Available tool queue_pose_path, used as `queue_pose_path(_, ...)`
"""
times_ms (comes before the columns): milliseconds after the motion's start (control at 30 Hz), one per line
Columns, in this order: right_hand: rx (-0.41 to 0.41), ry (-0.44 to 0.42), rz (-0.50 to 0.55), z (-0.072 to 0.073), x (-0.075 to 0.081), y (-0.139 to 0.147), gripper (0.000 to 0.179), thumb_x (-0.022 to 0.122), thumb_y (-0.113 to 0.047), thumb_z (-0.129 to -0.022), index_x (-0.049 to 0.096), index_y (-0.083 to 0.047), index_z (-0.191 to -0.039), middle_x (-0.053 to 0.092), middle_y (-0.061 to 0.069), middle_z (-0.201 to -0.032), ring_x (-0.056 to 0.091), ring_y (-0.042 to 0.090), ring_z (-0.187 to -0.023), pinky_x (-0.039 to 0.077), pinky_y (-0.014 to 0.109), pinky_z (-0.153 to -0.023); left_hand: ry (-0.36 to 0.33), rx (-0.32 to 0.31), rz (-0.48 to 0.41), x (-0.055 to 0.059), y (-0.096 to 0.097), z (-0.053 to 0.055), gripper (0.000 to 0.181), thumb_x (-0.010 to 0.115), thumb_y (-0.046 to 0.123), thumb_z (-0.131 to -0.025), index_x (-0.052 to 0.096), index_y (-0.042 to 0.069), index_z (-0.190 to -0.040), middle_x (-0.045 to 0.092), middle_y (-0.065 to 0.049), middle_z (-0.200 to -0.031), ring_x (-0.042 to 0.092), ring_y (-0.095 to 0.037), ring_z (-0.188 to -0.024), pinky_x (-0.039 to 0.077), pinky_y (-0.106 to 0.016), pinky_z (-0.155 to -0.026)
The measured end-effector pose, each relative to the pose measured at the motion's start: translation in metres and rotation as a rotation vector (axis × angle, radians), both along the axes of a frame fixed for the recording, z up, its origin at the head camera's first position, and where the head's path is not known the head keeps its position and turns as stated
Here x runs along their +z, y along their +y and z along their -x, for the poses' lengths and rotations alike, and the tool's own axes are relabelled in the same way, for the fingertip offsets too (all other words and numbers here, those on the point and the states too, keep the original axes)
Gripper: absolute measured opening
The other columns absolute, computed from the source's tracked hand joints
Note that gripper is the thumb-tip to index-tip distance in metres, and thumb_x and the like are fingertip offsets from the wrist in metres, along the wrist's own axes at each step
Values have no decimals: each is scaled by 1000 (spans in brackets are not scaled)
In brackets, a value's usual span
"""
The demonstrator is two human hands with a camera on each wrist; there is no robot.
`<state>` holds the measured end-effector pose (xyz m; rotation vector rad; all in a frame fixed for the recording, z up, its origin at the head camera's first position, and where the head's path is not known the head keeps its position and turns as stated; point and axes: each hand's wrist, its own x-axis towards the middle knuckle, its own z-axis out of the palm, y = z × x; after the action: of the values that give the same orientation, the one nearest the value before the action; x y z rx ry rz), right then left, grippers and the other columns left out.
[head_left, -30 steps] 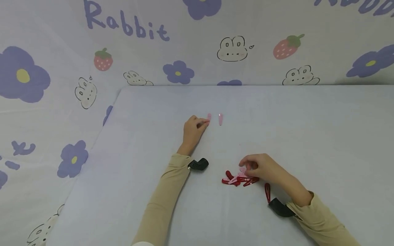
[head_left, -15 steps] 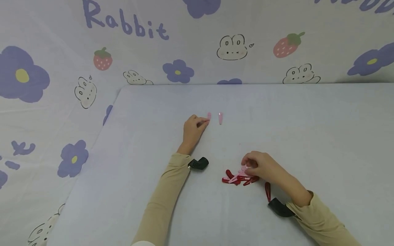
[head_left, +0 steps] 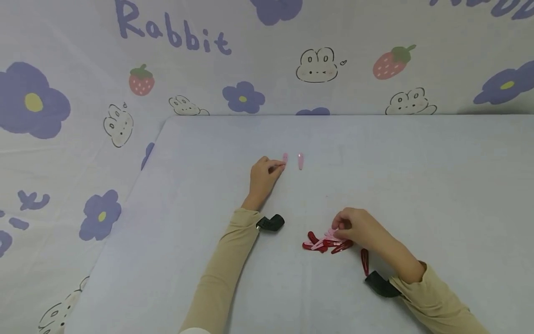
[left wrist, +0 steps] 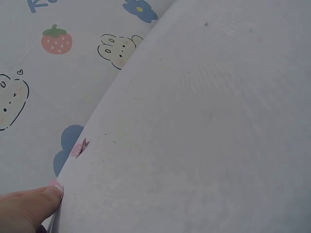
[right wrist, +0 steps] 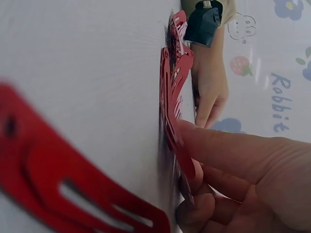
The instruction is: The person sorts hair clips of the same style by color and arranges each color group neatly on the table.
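Observation:
At the far part of the table my left hand point(head_left: 263, 178) pinches the lower end of a pink snap hair clip point(head_left: 285, 158), which lies on the white surface. A second pink hair clip point(head_left: 301, 161) lies just to its right, apart from the hand. My right hand point(head_left: 359, 227) is at the right side of a pile of red hair clips point(head_left: 314, 238) and pink ones. Its thumb and fingers pinch a pink hair clip point(head_left: 332, 233) there, partly hidden by the fingers. In the right wrist view the thumb lies close against a red hair clip point(right wrist: 167, 102).
A single red hair clip point(head_left: 365, 262) lies apart from the pile, beside the right wrist's black camera point(head_left: 381, 284). Another black camera point(head_left: 271, 223) is on the left wrist. Behind the table point(head_left: 417, 185) hangs a patterned cloth point(head_left: 275, 60).
My right hand has shifted slightly to the right at the pile, its fingers drawing a little closer together. My left hand stays on the pink hair clip.

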<state>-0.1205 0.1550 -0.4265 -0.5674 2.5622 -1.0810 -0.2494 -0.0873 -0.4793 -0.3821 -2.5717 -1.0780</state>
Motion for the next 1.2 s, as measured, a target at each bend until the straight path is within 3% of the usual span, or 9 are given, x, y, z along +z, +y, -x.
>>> queue_pose_path(233,59,24,20,0,-2,-1,18,69,-2,-75,54,-10,-72,44,-3,-71,42,14,-67,38,26,-58,4,0,-5,0,-2,1,12,69,15,-79,73,6,-85,48,-3,-66,42,-15,-60,34,-27,-57)
queue_pose_path(433,18,4,51,2,-7,-1,17,70,-4,-75,55,-11,-70,46,-6,-63,43,12,-60,37,25,-53,-6,16,-11,2,-3,0,11,69,14,-79,73,6,-85,48,-3,-66,43,-14,-60,35,-27,-58)
queue_pose_path(633,-28,-33,53,3,-9,3,6,66,-10,-81,62,-8,-77,49,-5,-61,44,12,-57,38,26,-52,-6,-15,-10,3,0,-1,12,68,16,-80,73,6,-87,49,-3,-66,44,-16,-60,36,-27,-58)
queue_pose_path(767,-21,-5,67,2,-9,3,11,65,-14,-83,59,-11,-74,48,-6,-60,43,12,-57,37,25,-52,-18,-3,-5,2,0,0,12,69,16,-79,73,8,-87,49,-2,-67,44,-15,-61,36,-26,-58)
queue_pose_path(1000,-70,74,109,4,-6,2,5,60,-14,-86,57,-10,-84,43,-6,-55,38,11,-52,32,25,-49,-9,6,-19,2,-1,1,11,70,15,-79,73,8,-85,50,-2,-66,45,-15,-61,36,-26,-59)
queue_pose_path(1200,-125,56,127,4,-9,5,4,63,-12,-84,61,-9,-85,44,-5,-57,38,13,-56,32,25,-49,-20,0,-9,1,0,-2,11,69,15,-80,73,7,-86,49,-2,-66,44,-14,-60,35,-26,-58)
